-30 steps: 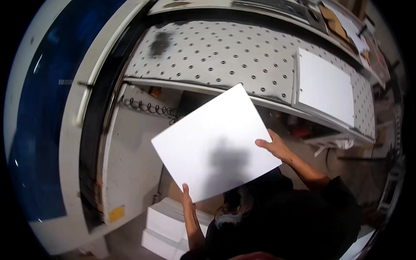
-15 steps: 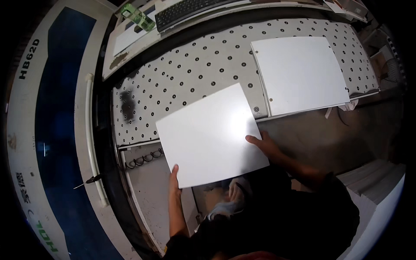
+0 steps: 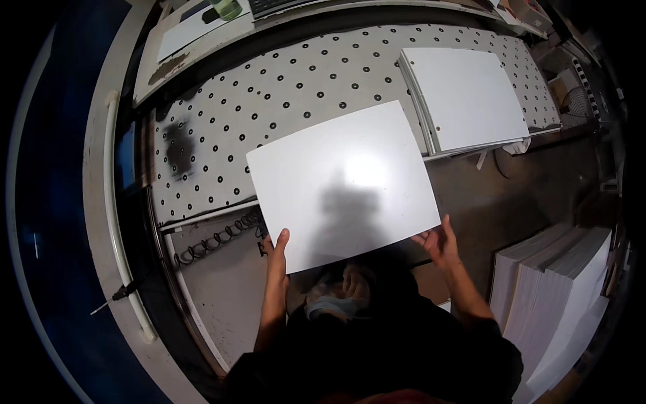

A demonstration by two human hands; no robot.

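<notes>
A blank white rectangular panel point(image 3: 363, 155) is held out in front of me, tilted, its far part over the pale worktable point(image 3: 215, 138) with rows of dark round studs. My left hand point(image 3: 274, 259) grips its near left corner, thumb on top and fingers beneath. At the near right corner is my right hand point(image 3: 441, 248), fingers spread against the lower edge and thumb raised clear of the surface. Light glares off the panel, and a dark shadow falls across its middle. To the right, a stack of similar white panels point(image 3: 468, 97) with small holes lies on the worktable.
On the floor at lower right stand tall stacks of white sheets point(image 3: 531, 289). A blue and white machine with a pale handrail point(image 3: 111, 202) rises at left. Below the table's edge hangs a coiled dark cable point(image 3: 215, 240). A green bottle point(image 3: 227, 8) and keyboard point(image 3: 276, 5) sit behind.
My right hand has slid from the panel's right edge to its near right corner, its thumb coming off the top. The panel has turned slightly, and my view has shifted.
</notes>
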